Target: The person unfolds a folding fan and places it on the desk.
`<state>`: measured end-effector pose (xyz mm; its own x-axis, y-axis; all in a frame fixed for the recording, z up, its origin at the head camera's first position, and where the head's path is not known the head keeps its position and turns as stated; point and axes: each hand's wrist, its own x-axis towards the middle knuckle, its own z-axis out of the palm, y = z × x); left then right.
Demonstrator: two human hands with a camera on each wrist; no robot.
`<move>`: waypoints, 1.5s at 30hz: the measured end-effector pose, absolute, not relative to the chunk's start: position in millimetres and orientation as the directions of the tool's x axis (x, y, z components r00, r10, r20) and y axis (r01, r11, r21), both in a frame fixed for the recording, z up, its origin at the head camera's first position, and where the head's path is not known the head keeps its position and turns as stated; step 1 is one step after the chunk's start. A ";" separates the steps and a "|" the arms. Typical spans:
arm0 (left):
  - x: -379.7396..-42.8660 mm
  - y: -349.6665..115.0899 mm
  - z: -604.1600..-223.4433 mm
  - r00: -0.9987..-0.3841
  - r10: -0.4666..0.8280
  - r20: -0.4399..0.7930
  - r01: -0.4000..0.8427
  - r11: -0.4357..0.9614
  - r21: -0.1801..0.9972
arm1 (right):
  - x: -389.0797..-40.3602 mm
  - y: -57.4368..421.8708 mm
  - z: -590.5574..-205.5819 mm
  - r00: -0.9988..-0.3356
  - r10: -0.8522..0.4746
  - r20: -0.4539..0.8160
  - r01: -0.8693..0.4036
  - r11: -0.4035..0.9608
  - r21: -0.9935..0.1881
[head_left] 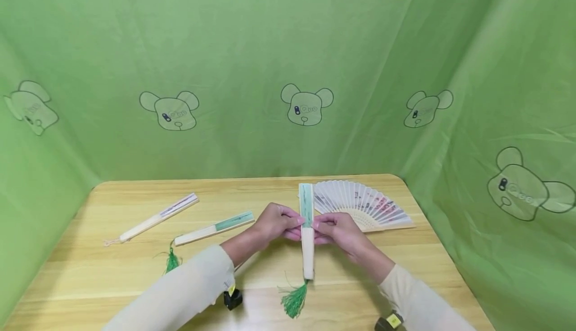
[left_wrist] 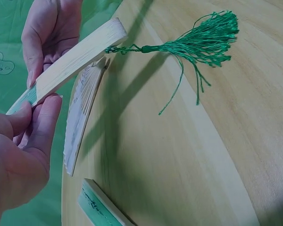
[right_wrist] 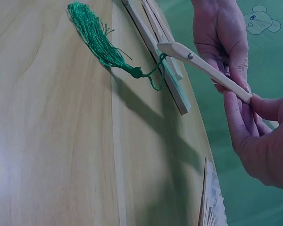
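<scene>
Both hands hold a folded hand fan [head_left: 307,243] above the table, its teal end pointing away and its pale wooden handle toward the person. The left hand [head_left: 280,222] pinches its left edge between thumb and fingers; the right hand [head_left: 338,231] pinches the opposite edge. From the handle end hangs a green tassel [left_wrist: 203,42], dangling on a cord. Seen from the right wrist, the held fan [right_wrist: 207,68] is edge-on, with a metal rivet near its handle end. Behind the right hand lies a spread white fan [head_left: 360,203] with grey and red flower prints.
On the left of the wooden table [head_left: 112,291] lie a folded teal fan [head_left: 216,228] with a green tassel [head_left: 172,261] and, farther left, a folded white fan [head_left: 157,218] with a pale cord loop. Green cloth walls [head_left: 243,46] with bear-head drawings surround the table's back and sides.
</scene>
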<state>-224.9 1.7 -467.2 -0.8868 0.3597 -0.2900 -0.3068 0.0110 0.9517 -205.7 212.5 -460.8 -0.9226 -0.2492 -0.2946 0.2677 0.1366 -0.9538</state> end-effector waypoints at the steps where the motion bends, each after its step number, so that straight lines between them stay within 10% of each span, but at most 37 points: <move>1: -224.7 1.1 -466.6 -0.889 0.355 -0.289 -0.306 0.009 0.952 | -205.5 211.5 -460.4 -0.924 -0.241 -0.297 0.272 0.132 -0.953; 45: -238.8 -33.7 -457.9 -0.969 0.159 -0.191 -0.207 -0.093 0.974 | -211.1 226.9 -462.3 -0.943 -0.084 -0.322 0.333 -0.232 -0.914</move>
<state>-238.8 -33.7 -457.9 -0.9686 0.1589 -0.1912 -0.2075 -0.0928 0.9738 -211.1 226.9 -462.3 -0.9430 -0.0843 -0.3219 0.3328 -0.2316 -0.9141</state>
